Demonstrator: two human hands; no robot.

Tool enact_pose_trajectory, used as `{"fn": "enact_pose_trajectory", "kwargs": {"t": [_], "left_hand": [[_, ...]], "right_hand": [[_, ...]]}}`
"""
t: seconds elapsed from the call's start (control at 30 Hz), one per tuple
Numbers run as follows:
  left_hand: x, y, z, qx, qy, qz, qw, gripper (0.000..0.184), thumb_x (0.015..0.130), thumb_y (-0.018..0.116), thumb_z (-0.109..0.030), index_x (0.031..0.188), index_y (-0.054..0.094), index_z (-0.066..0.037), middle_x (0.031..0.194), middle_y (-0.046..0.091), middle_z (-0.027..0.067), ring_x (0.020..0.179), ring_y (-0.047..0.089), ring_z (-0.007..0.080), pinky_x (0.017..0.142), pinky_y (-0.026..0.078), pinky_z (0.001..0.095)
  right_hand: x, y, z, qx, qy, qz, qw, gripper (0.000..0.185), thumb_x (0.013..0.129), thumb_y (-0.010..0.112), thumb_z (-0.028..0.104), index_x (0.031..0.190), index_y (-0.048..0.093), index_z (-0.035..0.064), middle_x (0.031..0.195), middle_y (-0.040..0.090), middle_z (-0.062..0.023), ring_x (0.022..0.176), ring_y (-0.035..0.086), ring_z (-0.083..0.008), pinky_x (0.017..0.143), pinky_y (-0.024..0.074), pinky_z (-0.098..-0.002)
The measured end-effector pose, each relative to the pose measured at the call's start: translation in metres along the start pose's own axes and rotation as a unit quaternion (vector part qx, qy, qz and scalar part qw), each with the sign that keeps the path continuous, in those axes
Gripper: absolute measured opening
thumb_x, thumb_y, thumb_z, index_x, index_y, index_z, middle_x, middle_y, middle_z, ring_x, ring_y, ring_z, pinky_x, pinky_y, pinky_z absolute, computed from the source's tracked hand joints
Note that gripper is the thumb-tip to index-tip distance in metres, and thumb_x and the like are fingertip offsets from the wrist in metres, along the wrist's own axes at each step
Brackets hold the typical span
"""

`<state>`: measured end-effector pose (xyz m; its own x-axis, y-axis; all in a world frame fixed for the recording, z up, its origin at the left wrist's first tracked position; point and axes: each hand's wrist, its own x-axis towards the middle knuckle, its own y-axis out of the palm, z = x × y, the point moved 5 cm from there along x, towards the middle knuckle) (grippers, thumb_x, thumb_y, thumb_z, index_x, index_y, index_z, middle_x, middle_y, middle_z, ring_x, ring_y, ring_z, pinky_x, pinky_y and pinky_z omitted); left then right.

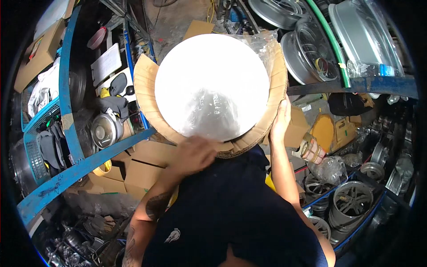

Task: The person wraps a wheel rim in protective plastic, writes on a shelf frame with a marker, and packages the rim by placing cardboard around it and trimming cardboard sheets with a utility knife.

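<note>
In the head view, a large round object with a bright white face is held up in front of my body. Corrugated cardboard curves around its sides and lower edge. Clear plastic film shows over the lower part of the face, and more film bunches at the upper right. My right hand grips the cardboard's outer right side, its fingers partly hidden behind it. At the lower left edge is my left hand, smeared by motion. Its fingers look bent, but what they hold, if anything, is unclear.
A blue metal frame runs along the left. Flattened cardboard boxes lie below it. Wheel rims are stacked at the right, with larger rims at the upper right beside a green hose. A blue basket stands far left.
</note>
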<state>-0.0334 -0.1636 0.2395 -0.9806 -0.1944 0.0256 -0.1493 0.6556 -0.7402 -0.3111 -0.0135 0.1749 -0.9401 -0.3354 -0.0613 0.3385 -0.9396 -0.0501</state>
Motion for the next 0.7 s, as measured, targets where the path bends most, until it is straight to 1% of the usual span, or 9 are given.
{"fn": "enact_pose_trajectory", "kwargs": {"t": [0.1, 0.17, 0.2, 0.3, 0.4, 0.47, 0.53, 0.63, 0.7], "left_hand": [[0.021, 0.001, -0.013, 0.025, -0.026, 0.112, 0.993, 0.031, 0.099, 0.062, -0.038, 0.119, 0.075, -0.017, 0.107, 0.075, 0.0028, 0.096, 0.07, 0.027, 0.082, 0.056, 0.0403], [0.026, -0.005, -0.012, 0.0, -0.05, 0.161, 0.986, 0.037, 0.099, 0.059, -0.046, 0.119, 0.075, -0.019, 0.108, 0.075, 0.0045, 0.098, 0.07, 0.027, 0.083, 0.056, 0.0398], [0.026, -0.004, -0.011, -0.013, -0.065, 0.184, 0.981, 0.04, 0.099, 0.057, -0.05, 0.119, 0.075, -0.02, 0.109, 0.075, 0.0053, 0.098, 0.07, 0.027, 0.083, 0.056, 0.0395], [0.024, 0.0, -0.005, -0.01, -0.057, 0.18, 0.982, 0.039, 0.101, 0.054, -0.05, 0.116, 0.075, -0.02, 0.098, 0.075, 0.0027, 0.092, 0.07, 0.0264, 0.079, 0.055, 0.04], [0.017, 0.001, -0.003, -0.012, -0.04, 0.147, 0.988, 0.037, 0.1, 0.055, -0.048, 0.112, 0.076, -0.02, 0.094, 0.075, 0.0029, 0.09, 0.071, 0.0269, 0.079, 0.055, 0.0406], [0.015, 0.0, -0.004, -0.013, -0.022, 0.131, 0.991, 0.035, 0.099, 0.057, -0.047, 0.111, 0.077, -0.02, 0.094, 0.075, 0.0043, 0.09, 0.071, 0.0274, 0.078, 0.055, 0.0409], [0.015, -0.002, -0.001, -0.024, -0.009, 0.107, 0.994, 0.034, 0.099, 0.058, -0.045, 0.109, 0.077, -0.02, 0.093, 0.075, 0.0055, 0.089, 0.071, 0.0279, 0.078, 0.055, 0.0415], [0.017, 0.0, 0.008, -0.052, -0.003, 0.077, 0.996, 0.031, 0.098, 0.059, -0.042, 0.109, 0.078, -0.019, 0.091, 0.074, 0.007, 0.088, 0.071, 0.0287, 0.077, 0.055, 0.0428], [0.018, 0.003, 0.014, -0.071, -0.012, 0.084, 0.994, 0.03, 0.098, 0.059, -0.04, 0.11, 0.078, -0.019, 0.089, 0.074, 0.0076, 0.087, 0.071, 0.0294, 0.077, 0.055, 0.0439]], "right_hand": [[-0.004, -0.008, -0.019, 0.072, 0.012, 0.013, 0.997, 0.059, 0.111, 0.043, 0.04, 0.151, 0.041, -0.0029, 0.147, 0.053, -0.0155, 0.135, 0.049, -0.0229, 0.115, 0.0363, -0.0356], [-0.011, -0.011, -0.012, 0.075, 0.033, -0.002, 0.997, 0.059, 0.111, 0.044, 0.04, 0.151, 0.043, -0.0029, 0.148, 0.053, -0.0147, 0.135, 0.05, -0.0225, 0.115, 0.0367, -0.0355], [-0.011, -0.018, -0.011, 0.031, 0.025, 0.017, 0.999, 0.059, 0.111, 0.044, 0.04, 0.151, 0.043, -0.003, 0.148, 0.053, -0.0144, 0.135, 0.05, -0.0222, 0.115, 0.0368, -0.0354], [-0.02, -0.028, 0.007, -0.059, 0.011, 0.059, 0.996, 0.059, 0.11, 0.047, 0.04, 0.149, 0.047, -0.0045, 0.145, 0.057, -0.0134, 0.134, 0.051, -0.021, 0.114, 0.0378, -0.0345], [-0.022, -0.048, 0.006, -0.066, 0.078, 0.062, 0.993, 0.058, 0.109, 0.05, 0.036, 0.148, 0.045, -0.0071, 0.143, 0.058, -0.0154, 0.13, 0.054, -0.0207, 0.112, 0.0396, -0.0327], [-0.012, -0.055, 0.015, -0.197, 0.037, 0.08, 0.976, 0.051, 0.108, 0.049, 0.024, 0.15, 0.044, -0.0048, 0.127, 0.068, -0.0153, 0.115, 0.062, -0.0171, 0.101, 0.0475, -0.0324], [-0.002, -0.049, 0.033, -0.301, -0.005, 0.055, 0.952, 0.053, 0.102, 0.05, 0.018, 0.15, 0.042, -0.0037, 0.109, 0.073, -0.0228, 0.099, 0.071, -0.026, 0.088, 0.054, -0.0395], [0.013, -0.018, 0.058, -0.458, -0.074, 0.06, 0.884, 0.058, 0.095, 0.051, 0.015, 0.15, 0.042, -0.0013, 0.096, 0.07, -0.0315, 0.088, 0.073, -0.0418, 0.079, 0.0556, -0.048], [0.02, -0.008, 0.069, -0.498, -0.099, 0.082, 0.858, 0.06, 0.091, 0.052, 0.013, 0.15, 0.042, 0.0009, 0.093, 0.067, -0.0345, 0.087, 0.069, -0.0478, 0.077, 0.0549, -0.0515]]}}
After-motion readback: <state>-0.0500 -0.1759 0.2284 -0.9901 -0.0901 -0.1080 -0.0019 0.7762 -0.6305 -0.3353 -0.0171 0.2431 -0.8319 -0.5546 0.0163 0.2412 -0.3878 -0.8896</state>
